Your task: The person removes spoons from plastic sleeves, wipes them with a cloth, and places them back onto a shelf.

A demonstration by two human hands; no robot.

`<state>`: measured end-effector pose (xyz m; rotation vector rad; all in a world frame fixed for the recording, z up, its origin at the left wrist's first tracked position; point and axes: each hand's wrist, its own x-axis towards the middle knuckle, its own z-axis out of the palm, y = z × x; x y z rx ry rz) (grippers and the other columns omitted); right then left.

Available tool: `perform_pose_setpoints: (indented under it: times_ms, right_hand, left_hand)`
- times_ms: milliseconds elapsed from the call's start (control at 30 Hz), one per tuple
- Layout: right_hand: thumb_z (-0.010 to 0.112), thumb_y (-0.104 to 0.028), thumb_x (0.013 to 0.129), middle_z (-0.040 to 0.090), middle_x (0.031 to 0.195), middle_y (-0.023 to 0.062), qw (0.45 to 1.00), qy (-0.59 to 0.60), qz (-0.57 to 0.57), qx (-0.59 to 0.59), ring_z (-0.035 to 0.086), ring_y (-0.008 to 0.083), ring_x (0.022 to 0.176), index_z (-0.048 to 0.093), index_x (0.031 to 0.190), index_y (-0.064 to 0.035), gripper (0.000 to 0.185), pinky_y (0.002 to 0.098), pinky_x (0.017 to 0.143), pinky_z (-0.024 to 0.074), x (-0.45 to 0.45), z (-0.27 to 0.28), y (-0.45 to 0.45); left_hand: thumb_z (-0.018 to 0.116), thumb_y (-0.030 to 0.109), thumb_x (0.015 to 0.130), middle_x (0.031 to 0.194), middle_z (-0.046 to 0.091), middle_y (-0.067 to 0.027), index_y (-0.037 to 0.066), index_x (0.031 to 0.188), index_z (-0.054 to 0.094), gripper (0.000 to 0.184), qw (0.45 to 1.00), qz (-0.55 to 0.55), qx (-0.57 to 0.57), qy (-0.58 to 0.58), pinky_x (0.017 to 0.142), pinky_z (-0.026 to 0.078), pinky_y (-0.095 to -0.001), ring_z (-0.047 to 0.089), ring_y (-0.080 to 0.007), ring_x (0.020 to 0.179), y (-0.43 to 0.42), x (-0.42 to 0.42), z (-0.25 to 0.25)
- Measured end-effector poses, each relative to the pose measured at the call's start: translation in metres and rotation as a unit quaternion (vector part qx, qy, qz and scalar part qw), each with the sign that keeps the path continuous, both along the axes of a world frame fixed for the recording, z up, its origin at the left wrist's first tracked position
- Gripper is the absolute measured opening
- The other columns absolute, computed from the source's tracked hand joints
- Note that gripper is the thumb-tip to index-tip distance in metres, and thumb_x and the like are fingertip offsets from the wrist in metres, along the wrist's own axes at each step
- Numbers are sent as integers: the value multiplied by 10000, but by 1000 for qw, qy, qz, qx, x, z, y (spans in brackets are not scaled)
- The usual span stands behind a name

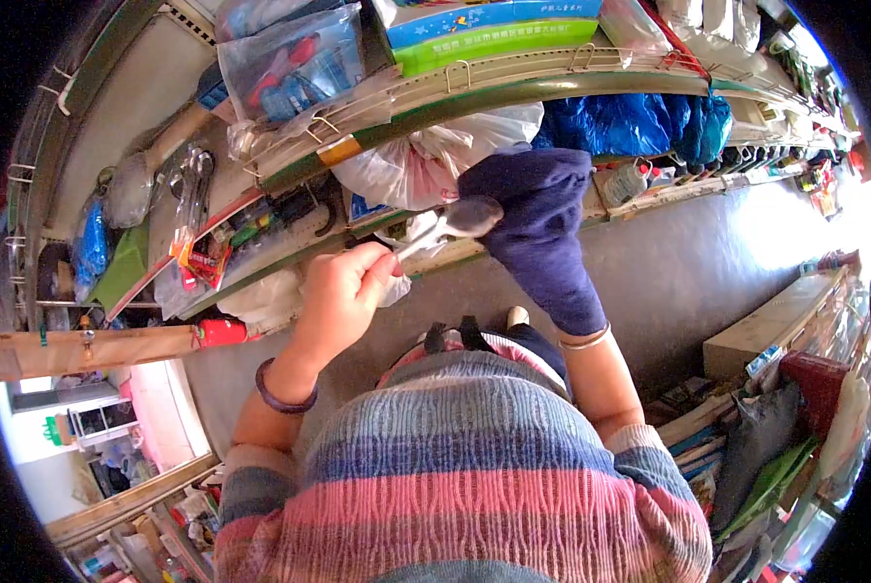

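Observation:
My left hand [343, 301] is closed around the handle end of a metal spoon [426, 233], which points up and to the right. The spoon's bowl [476, 216] lies against or just in front of a navy blue cloth [537, 228]. That cloth covers my right hand [532, 194] from the fingers down to the wrist, like a sleeve or a mitt. Under it my fingers are hidden, so I cannot see how they are bent. A bracelet [585, 340] shows just below the cloth's edge.
Ahead runs a metal shelf [435, 112] with boxes [494, 34], a bagged item [294, 73] and a white plastic bag [426, 160]. Blue plastic bags [639, 126] sit on the level below. Grey floor [668, 262] stretches right, toward a low box [766, 321] and stacked goods.

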<state>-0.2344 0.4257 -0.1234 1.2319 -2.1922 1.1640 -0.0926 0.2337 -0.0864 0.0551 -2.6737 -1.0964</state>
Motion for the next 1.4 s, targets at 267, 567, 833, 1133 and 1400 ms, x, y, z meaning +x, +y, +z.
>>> perform_pose_setpoints:
  times_ms: [267, 567, 833, 1133, 1400]
  right_hand:
    - [589, -228, 682, 531, 1017, 200, 951, 187, -15, 246, 555, 333, 778, 493, 1109, 19, 502, 434, 576, 433, 22, 8, -17]
    - [653, -276, 692, 546, 1185, 137, 972, 146, 16, 184, 609, 280, 720, 448, 1284, -135, 642, 368, 533, 428, 19, -31, -9]
    - [657, -322, 731, 465, 1238, 263, 982, 101, -22, 156, 610, 333, 815, 419, 1272, -25, 662, 395, 550, 470, 29, -26, -7]
    - [639, -272, 773, 536, 1179, 182, 986, 4, -90, 137, 626, 284, 742, 439, 1251, -34, 570, 314, 525, 470, 26, -24, 9]
    - [639, -170, 696, 611, 829, 120, 996, -18, -30, -81, 578, 299, 766, 637, 868, -93, 188, 358, 648, 451, -9, -32, -7]
  left_hand:
    - [581, 117, 806, 571, 542, -160, 55, 631, 537, 190, 943, -142, -302, -11, 499, 420, -433, 556, -361, 556, 11, -15, 54]
    - [615, 164, 803, 571, 543, -167, 49, 659, 563, 191, 954, -109, -276, -35, 493, 426, -436, 568, -350, 559, 7, -20, 53]
    - [612, 181, 815, 572, 540, -173, 55, 661, 554, 208, 961, -112, -251, -44, 490, 421, -437, 567, -352, 553, 11, -18, 53]
    - [586, 153, 835, 569, 560, -146, 59, 720, 586, 148, 947, -47, -316, 1, 459, 404, -409, 564, -311, 501, 8, -12, 55]
    - [572, 121, 876, 630, 591, -123, 39, 775, 592, 132, 980, 93, -134, 111, 472, 430, -334, 605, -268, 536, 12, -17, 47]
